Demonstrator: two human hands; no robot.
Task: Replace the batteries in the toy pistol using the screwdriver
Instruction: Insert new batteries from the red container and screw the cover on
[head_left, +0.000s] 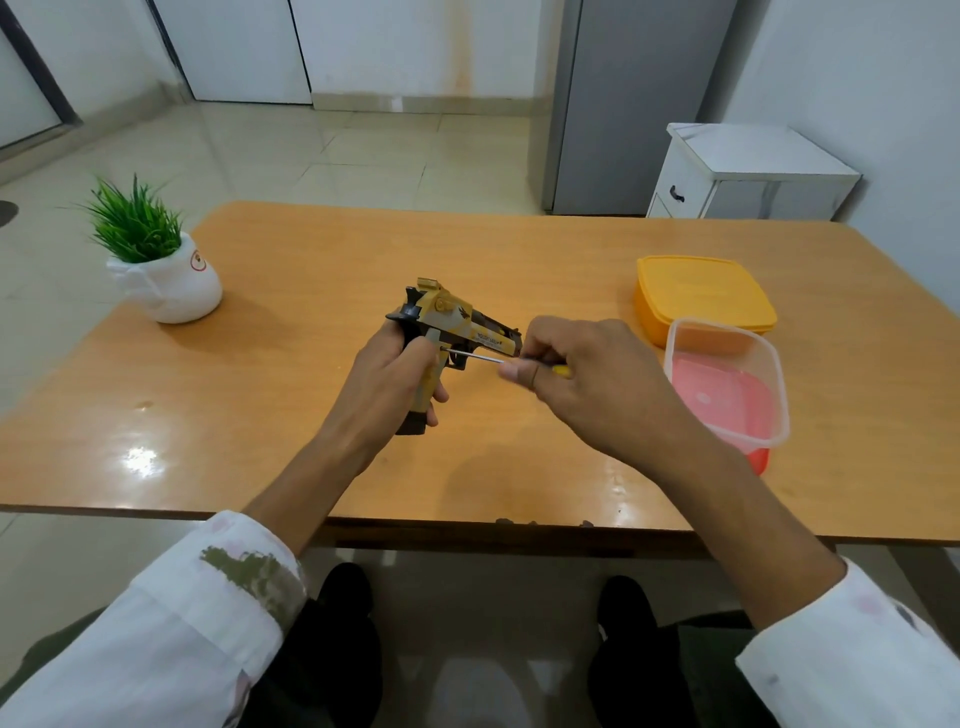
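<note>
Leftmost, my left hand, fingers wrapped round the grip of the pistol, which is held butt-down with its barrel running rightward. Next, the screwdriver, shaft near level, tip at the frame by the trigger. It lies left of my right hand, which pinches its yellow handle.

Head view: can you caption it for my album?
Left hand holds toy pistol; right hand aims screwdriver at its grip.

The left hand is gripping the pistol by its handle, fingers curled round it. The right hand is pinching the screwdriver, knuckles up. Both bare forearms are reaching forward.
</note>
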